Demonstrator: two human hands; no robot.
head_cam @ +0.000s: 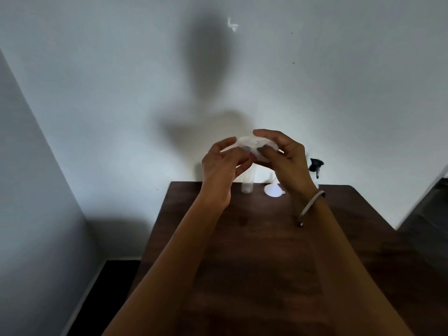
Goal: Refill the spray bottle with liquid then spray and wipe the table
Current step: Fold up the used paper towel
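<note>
- Pale wall (339, 93) behind, w/ big soft shadow at centre
- 2nd wall (29, 190) on left, meeting it at a corner
- Dark wood desk (254, 251), far edge against wall
- Dark floor (116, 275) at desk's left edge
- Light dim

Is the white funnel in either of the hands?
No: the white funnel sits on the table, while both hands hold a crumpled white wipe.

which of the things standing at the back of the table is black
The spray head at the back right, beside the right hand. The funnel is white and the slim container is clear.
</note>
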